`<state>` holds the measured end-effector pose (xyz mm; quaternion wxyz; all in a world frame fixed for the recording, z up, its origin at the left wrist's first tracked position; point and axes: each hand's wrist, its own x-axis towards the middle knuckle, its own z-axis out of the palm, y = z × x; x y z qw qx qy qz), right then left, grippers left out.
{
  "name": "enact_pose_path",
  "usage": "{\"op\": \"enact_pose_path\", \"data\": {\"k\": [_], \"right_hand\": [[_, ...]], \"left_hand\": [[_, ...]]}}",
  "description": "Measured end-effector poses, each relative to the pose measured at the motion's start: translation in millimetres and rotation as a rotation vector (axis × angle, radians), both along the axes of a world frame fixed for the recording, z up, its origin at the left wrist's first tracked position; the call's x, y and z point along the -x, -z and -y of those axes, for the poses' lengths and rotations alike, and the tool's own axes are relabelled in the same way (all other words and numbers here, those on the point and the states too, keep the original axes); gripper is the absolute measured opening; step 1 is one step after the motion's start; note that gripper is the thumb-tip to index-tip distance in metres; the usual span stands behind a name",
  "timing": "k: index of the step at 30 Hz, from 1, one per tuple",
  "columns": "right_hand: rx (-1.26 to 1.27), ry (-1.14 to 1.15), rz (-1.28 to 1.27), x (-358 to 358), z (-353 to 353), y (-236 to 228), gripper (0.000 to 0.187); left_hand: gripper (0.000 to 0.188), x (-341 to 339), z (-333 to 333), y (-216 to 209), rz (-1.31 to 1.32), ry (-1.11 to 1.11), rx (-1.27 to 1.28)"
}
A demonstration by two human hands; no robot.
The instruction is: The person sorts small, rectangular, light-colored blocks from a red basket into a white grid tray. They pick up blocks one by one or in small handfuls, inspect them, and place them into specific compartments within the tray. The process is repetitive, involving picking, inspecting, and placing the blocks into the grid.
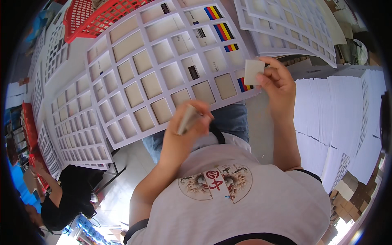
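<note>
The small pale card piece [253, 71] was pinched in the right hand [277, 83], fingers clamped on its edge, held up just over the near corner of the big white die-cut sheet [163, 69]. The left hand [192, 122], lower and closer to the body, was closed around a thin stack of similar pieces [185, 119]. Beyond both hands sat a red plastic basket [98, 16], and off to the right a tall pile of white sheets [339, 118].

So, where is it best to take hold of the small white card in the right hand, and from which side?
Probably by its free left edge, coming from the left. The small white card stands upright, and the right hand pinches only its right edge, so the left side stays bare.
</note>
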<state>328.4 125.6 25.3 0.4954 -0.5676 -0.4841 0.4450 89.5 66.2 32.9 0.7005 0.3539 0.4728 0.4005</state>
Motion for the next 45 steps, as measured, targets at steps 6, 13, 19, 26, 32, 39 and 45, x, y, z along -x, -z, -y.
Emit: {"op": "enact_pose_path", "data": {"k": [6, 13, 19, 26, 32, 39, 45], "right_hand": [[-0.018, -0.138, 0.093, -14.9, -17.6, 36.1, 0.019], [-0.161, -0.147, 0.364, -15.5, -18.3, 40.1, 0.025], [-0.559, -0.269, 1.144, -8.0, 2.3, 23.0, 0.037], [-0.443, -0.427, 1.085, 4.9, 13.3, 9.8, 0.057], [-0.451, -0.454, 1.057, -4.7, 28.4, 16.8, 0.045], [-0.543, -0.411, 0.568, 85.0, 28.5, -18.3, 0.024], [0.576, -1.392, -0.23, 259.5, 71.4, -12.2, 0.061]], "left_hand": [[0.027, -4.4, 4.3, 12.1, 0.09, 0.324, 0.269], [0.034, -4.9, -4.3, 19.6, 0.164, 0.222, 0.299], [0.036, -3.1, -1.7, 26.3, 0.19, 0.207, 0.264], [0.038, -3.7, -3.3, 33.2, 0.197, 0.231, 0.228], [0.035, -5.8, 1.5, 38.3, 0.258, 0.228, 0.222], [0.023, 78.1, 41.6, 6.4, 0.086, -0.186, -0.146], [0.02, 223.7, 148.0, 34.7, -0.541, -1.521, -0.203]]}}
